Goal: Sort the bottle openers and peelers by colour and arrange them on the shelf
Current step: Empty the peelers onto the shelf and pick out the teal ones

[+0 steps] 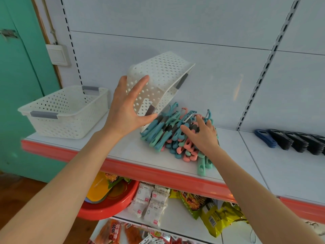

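A heap of peelers in blue, mint green and pink lies on the white shelf. A white perforated basket is tipped over the heap's left end, its open side facing down towards the peelers. My left hand holds the basket's lower wall, with the thumb curled under the rim and the fingers spread on its side. My right hand rests on the heap's right part with fingers spread and slightly bent. A row of dark blue and black bottle openers lies on the shelf at the far right.
A second white perforated basket stands upright at the shelf's left end, beside a green door. The shelf has a red front edge. Below it are a red basin and several snack packets.
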### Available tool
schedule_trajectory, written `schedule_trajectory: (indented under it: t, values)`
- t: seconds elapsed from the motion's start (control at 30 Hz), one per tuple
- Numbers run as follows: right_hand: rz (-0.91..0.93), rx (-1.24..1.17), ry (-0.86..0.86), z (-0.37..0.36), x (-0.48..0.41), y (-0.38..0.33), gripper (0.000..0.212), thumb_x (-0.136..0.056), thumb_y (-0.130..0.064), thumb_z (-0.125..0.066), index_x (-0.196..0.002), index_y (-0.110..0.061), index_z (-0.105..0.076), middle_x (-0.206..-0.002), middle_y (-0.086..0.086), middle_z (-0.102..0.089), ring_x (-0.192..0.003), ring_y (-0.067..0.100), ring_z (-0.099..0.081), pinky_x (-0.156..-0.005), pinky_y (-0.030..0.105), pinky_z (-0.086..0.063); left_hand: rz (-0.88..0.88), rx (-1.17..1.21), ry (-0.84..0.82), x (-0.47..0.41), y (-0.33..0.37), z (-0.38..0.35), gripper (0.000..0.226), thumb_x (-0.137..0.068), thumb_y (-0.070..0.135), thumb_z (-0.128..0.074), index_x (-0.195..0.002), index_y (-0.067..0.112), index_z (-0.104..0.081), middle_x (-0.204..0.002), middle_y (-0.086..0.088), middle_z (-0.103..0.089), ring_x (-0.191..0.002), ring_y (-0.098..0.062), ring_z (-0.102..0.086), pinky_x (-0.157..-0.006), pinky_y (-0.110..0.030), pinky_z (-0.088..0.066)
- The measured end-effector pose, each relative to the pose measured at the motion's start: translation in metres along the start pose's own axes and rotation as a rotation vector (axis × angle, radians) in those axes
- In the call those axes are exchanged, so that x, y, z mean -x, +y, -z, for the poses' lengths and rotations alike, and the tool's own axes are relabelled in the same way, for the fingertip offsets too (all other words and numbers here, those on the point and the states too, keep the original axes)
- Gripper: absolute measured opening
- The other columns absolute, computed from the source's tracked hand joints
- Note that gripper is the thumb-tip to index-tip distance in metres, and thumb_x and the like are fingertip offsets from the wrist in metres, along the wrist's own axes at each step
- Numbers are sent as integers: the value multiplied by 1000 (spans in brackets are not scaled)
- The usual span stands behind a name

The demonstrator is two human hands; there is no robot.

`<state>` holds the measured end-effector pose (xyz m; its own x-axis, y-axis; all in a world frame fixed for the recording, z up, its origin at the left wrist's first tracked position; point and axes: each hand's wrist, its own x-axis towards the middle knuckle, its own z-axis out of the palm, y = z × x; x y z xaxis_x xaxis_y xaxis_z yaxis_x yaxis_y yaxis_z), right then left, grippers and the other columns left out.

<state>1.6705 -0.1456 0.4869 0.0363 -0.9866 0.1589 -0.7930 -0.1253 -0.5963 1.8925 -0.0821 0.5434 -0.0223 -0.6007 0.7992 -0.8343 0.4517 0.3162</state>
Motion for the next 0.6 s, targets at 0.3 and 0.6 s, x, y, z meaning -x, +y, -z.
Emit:
schedule_trajectory:
  t: [0.3,0.6]
  values:
    - [108,-86,31,6,-2,-18,77,-85,-57,-50,-147,-24,-19,-155,10,-11,-144,25,-7,-115,49,-17,308,152,124,11,-4,3,93,-64,35,-81,-141,26,-30,-134,-6,-39,-118,-8,-37,-96,-25,-32]
    - [164,-605,-113,6,-5,-61,74,-89,-42,-55,-147,-15,-18,-152,5,-26,-135,18,-33,-106,35,-33,910,827,415,22,-1,0,79,-72,33,-75,-137,36,-30,-133,7,-47,-118,-18,-51,-86,-42,-49]
